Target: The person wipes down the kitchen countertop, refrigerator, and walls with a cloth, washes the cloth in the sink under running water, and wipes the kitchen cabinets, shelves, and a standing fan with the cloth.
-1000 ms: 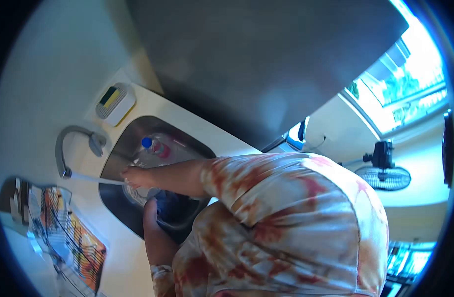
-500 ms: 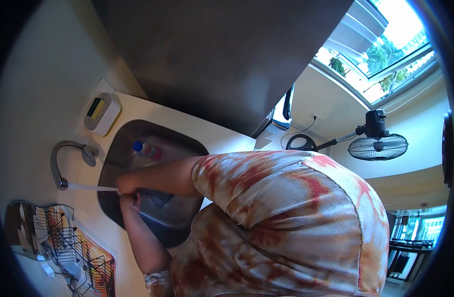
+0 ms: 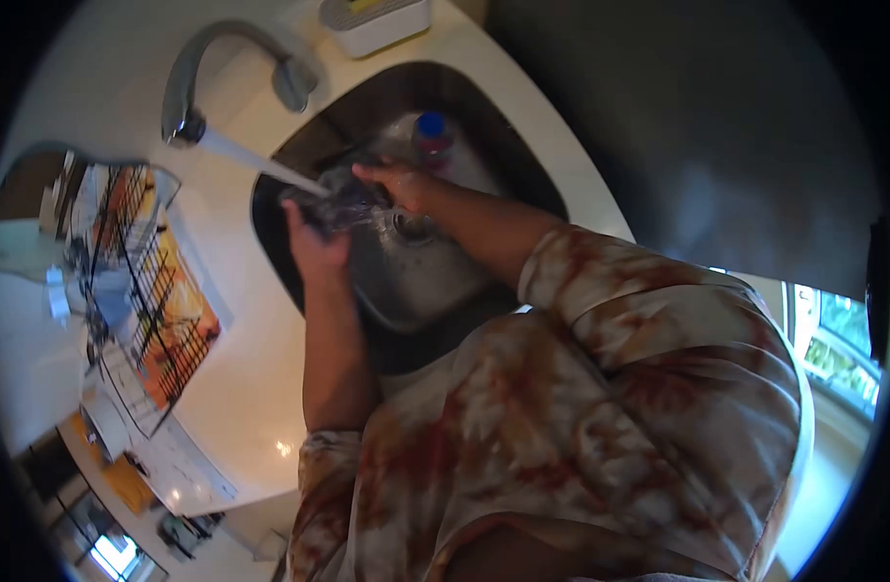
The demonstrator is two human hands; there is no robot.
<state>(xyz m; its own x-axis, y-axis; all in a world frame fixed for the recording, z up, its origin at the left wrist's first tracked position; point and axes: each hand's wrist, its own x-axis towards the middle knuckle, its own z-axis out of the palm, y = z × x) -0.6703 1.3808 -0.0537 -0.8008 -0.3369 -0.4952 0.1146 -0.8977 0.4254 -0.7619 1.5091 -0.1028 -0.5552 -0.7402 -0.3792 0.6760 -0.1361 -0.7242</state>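
Both hands are over the sink (image 3: pixel 464 82), with a clear, shiny, dark-looking item (image 3: pixel 343 199) between them under the running water. Its exact kind is blurred by the splash. My left hand (image 3: pixel 319 244) holds it from the near left side, thumb raised along its edge. On the opposite side, my right hand (image 3: pixel 398 182) grips its right edge with the fingers curled. Water pours onto the item from the curved faucet (image 3: pixel 194 121). Just beyond my right hand, a bottle with a blue cap (image 3: pixel 431 126) and pinkish contents rests in the basin.
A metal drain (image 3: pixel 413 225) shows in the basin floor. Behind the sink stands a white caddy (image 3: pixel 382 27) with a sponge. To the left, a black wire rack (image 3: pixel 159 291) sits on a colourful mat on the white counter (image 3: pixel 246 388). A dark panel (image 3: pixel 697 126) rises on the right.
The view has turned and come closer to the sink. My hands, earlier close together beneath the stream, are now apart with the clear item held between them in the water.
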